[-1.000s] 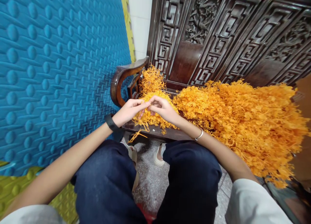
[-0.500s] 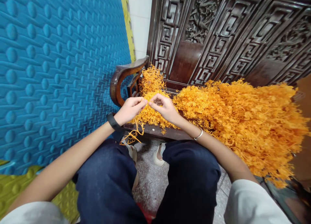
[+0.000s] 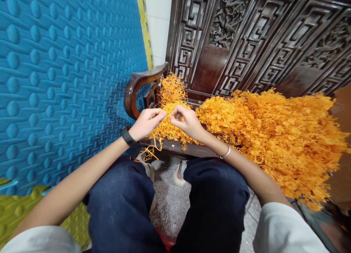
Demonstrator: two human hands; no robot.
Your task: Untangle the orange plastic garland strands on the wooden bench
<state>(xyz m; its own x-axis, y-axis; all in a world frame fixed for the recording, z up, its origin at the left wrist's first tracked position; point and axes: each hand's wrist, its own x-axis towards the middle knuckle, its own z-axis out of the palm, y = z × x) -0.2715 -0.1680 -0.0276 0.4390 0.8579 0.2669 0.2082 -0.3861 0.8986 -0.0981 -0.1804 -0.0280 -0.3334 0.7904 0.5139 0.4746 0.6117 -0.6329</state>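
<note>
Both hands meet over the left end of a dark carved wooden bench [image 3: 175, 147]. My left hand [image 3: 146, 123], with a black band on the wrist, pinches an orange plastic sprig [image 3: 150, 150] whose strands dangle below the bench edge. My right hand [image 3: 187, 121], with a silver bangle on the wrist, pinches the same orange piece from the other side, fingertips almost touching the left ones. Under the hands lies a small heap of orange sprigs [image 3: 169, 128]. A much larger pile of orange sprigs [image 3: 276, 136] covers the seat to the right.
A blue embossed mat [image 3: 63, 74] fills the left side, with a yellow mat [image 3: 16, 209] below it. The bench's curved armrest [image 3: 137, 86] stands just left of the hands, its carved backrest [image 3: 246, 37] behind. My knees in dark trousers are over a speckled floor [image 3: 170, 205].
Both hands have risen slightly and drawn a little apart at the fingertips. The dangling orange strands have shifted left and up with the left hand.
</note>
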